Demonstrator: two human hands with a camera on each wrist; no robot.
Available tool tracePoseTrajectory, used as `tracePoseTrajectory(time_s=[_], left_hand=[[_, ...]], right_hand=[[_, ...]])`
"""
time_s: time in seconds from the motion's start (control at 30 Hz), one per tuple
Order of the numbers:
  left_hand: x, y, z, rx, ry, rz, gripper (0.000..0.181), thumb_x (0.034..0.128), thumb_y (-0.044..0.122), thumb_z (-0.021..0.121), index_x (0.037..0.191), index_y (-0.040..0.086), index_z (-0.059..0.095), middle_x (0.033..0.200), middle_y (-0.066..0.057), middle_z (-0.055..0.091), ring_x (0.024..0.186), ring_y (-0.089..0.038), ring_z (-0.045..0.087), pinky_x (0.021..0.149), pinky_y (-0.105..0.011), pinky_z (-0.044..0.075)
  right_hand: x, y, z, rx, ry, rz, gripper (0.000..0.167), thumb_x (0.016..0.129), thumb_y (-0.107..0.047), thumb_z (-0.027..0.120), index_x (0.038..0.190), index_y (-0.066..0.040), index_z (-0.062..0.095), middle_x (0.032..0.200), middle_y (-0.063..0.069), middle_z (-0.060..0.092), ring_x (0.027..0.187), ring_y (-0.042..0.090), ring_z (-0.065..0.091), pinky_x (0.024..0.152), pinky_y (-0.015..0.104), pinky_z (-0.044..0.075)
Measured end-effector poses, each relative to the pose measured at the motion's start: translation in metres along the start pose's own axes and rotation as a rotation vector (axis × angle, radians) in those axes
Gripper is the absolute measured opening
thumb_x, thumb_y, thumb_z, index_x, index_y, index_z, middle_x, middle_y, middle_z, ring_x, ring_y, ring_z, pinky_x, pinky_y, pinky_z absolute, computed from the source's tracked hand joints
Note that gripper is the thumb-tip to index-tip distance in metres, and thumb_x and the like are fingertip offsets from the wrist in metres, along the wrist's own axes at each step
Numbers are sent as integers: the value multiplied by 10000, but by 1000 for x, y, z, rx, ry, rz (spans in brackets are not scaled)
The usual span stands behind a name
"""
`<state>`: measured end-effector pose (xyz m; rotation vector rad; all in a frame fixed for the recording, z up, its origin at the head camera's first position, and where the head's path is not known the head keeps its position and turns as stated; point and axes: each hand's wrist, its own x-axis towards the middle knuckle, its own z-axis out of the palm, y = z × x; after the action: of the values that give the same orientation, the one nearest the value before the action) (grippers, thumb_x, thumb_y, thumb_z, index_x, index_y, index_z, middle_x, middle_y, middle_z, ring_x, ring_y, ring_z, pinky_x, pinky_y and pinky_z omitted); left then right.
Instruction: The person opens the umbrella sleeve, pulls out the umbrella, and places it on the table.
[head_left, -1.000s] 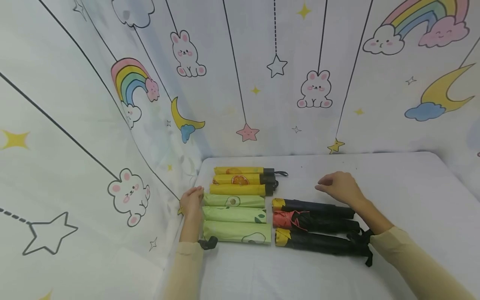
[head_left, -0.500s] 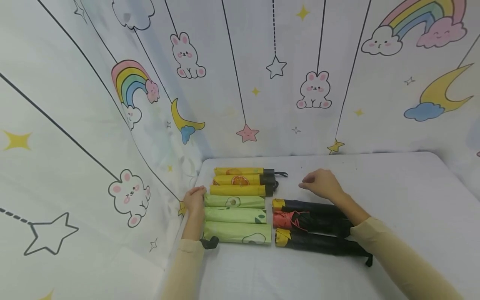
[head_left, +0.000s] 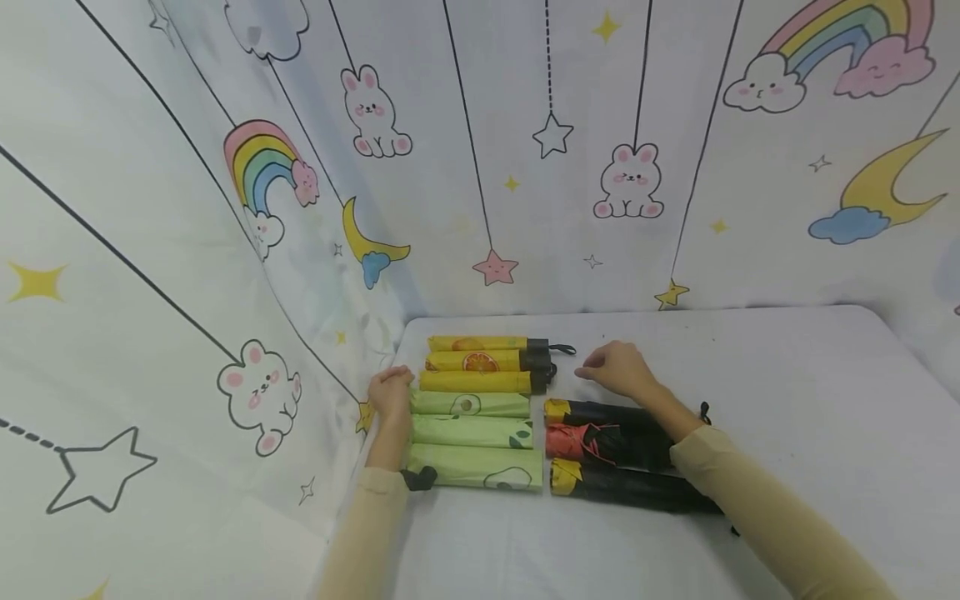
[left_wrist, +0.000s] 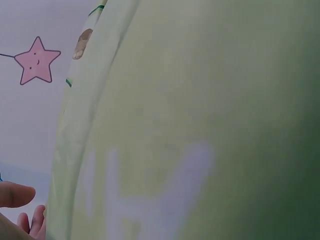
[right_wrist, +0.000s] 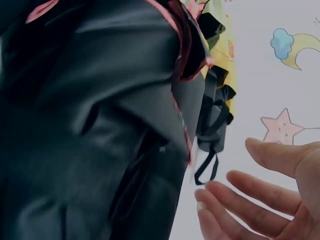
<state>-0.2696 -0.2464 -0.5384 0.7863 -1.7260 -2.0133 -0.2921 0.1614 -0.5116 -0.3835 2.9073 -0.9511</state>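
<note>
In the head view my left hand (head_left: 391, 393) is beside the left ends of the green umbrellas (head_left: 472, 432), fingers loosely bent; whether it touches them I cannot tell. My right hand (head_left: 619, 369) hovers with relaxed fingers and holds nothing, right of the yellow umbrellas (head_left: 476, 382) and their black handles (head_left: 537, 359). Under the right forearm lie three dark umbrellas (head_left: 637, 487), two with yellow ends and the middle one with a red end. The right wrist view shows the right hand (right_wrist: 270, 195) with fingers apart, near a black strap (right_wrist: 207, 170).
A white cloth covers the table (head_left: 810, 400). Behind it and at the left hang white curtains (head_left: 450, 208) printed with rabbits, stars and rainbows. Folded green fabric (left_wrist: 200, 100) fills most of the left wrist view.
My right hand has moved left, from above the dark umbrellas' far side toward the yellow umbrellas' handles. The left hand has shifted slightly right and up. The umbrellas lie as before.
</note>
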Motion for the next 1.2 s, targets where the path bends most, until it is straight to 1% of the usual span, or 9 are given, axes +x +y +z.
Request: tracePoseTrajectory(time_s=[0.23,0.37,0.5,0.57,0.73,0.83,0.97,1.07,1.2], left_hand=[[7,1,3,3,-29,15,357,934,-56,702,1261,-52,558,1285,-201,654,1217,-282,620,1067,-342,530],[10,1,5,16,-41,24,363,939,-58,701,1271,-63,554,1282,-206,652,1218,-295,622,1054,-345,543],[12,2,7,41,-50,24,365,945,-55,702,1280,-69,558,1302,-227,654,1210,-299,631,1044,-355,554],[12,2,8,53,-54,20,368,946,-51,705,1283,-69,558,1314,-236,654,1210,-302,636,1040,-362,559],[11,2,10,51,-58,15,389,929,-91,695,1290,-89,548,1317,-257,654,1244,-354,641,1056,-397,556],[12,1,11,44,-59,6,387,928,-117,674,1290,-99,539,1317,-270,649,1261,-379,633,1071,-408,548],[14,-2,12,61,-59,-15,359,939,-108,670,1276,-80,552,1309,-254,654,1247,-355,638,1066,-389,550],[15,-2,12,70,-64,-23,354,949,-93,670,1283,-71,555,1304,-241,656,1246,-346,638,1056,-384,556],[15,-4,13,66,-68,-28,361,952,-95,664,1295,-75,553,1307,-243,657,1251,-350,639,1048,-380,562]], right_hand=[[10,-9,9,30,-9,-19,326,928,-361,802,1049,-58,821,986,80,792,940,278,726,794,474,620],[16,-8,16,68,-27,-14,317,924,-354,810,1027,-54,822,896,66,789,820,223,732,693,392,609],[19,-8,24,139,-79,-2,316,934,-330,801,1024,-27,818,841,97,783,750,239,740,613,330,584],[20,-8,27,180,-103,6,317,938,-319,799,1027,-15,815,846,118,783,757,266,750,610,327,603],[20,-12,35,288,-161,41,334,933,-304,807,1037,14,808,879,164,785,787,304,772,665,394,662],[22,-16,41,305,-186,69,360,924,-321,814,1043,19,808,891,166,788,777,277,777,679,394,665],[25,-19,49,291,-202,109,387,919,-353,816,1052,10,809,878,122,792,741,205,769,672,350,657],[28,-21,53,262,-212,127,378,921,-391,806,958,-15,818,810,68,782,706,165,749,638,313,631],[32,-23,59,214,-215,134,433,919,-430,790,695,-63,738,633,6,709,599,132,666,543,264,527]])
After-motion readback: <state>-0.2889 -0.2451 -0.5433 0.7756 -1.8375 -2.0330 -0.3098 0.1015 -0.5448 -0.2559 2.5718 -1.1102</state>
